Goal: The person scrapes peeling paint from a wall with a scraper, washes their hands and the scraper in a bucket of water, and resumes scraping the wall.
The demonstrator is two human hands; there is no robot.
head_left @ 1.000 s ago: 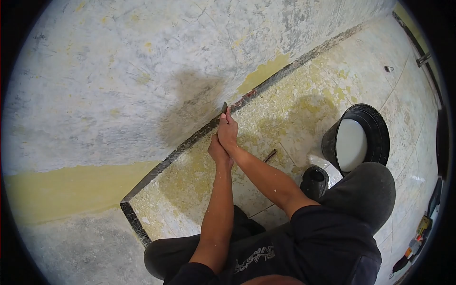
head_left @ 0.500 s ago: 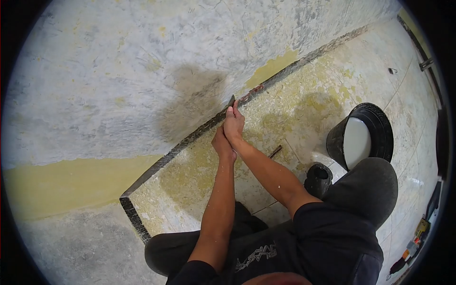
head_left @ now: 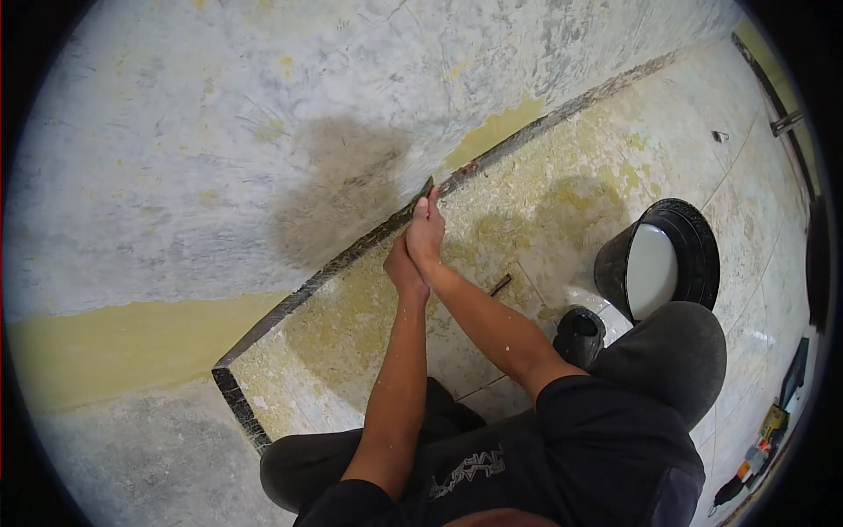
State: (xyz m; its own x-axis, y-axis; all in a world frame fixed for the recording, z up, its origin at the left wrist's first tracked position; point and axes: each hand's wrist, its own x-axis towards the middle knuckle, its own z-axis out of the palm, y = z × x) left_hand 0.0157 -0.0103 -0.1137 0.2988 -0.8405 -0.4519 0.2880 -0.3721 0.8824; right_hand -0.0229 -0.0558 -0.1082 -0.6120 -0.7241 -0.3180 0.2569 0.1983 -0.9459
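- The blade's lower part is disappearing into the right hand, so any handle is staying out of sight.
- The left hand's fingers are mostly hiding behind the right hand.
- A dark object, below and right of the hands, is proving hard to make out.
- The right knee is covering the near edge of the bucket, which is standing well to the right of the hands and holding white liquid.
- Tools at far right are blurring into the view's dark border.
- The right hand is closing around the blade, thumb and a finger extending along it.
- The left hand is touching the right hand's heel from the left; whether it is gripping there, I cannot tell.
- The blade is pointing up just beyond the right fingertips, at the dark strip where wall and floor are meeting.
- A thin stick is lying below and right of the hands.
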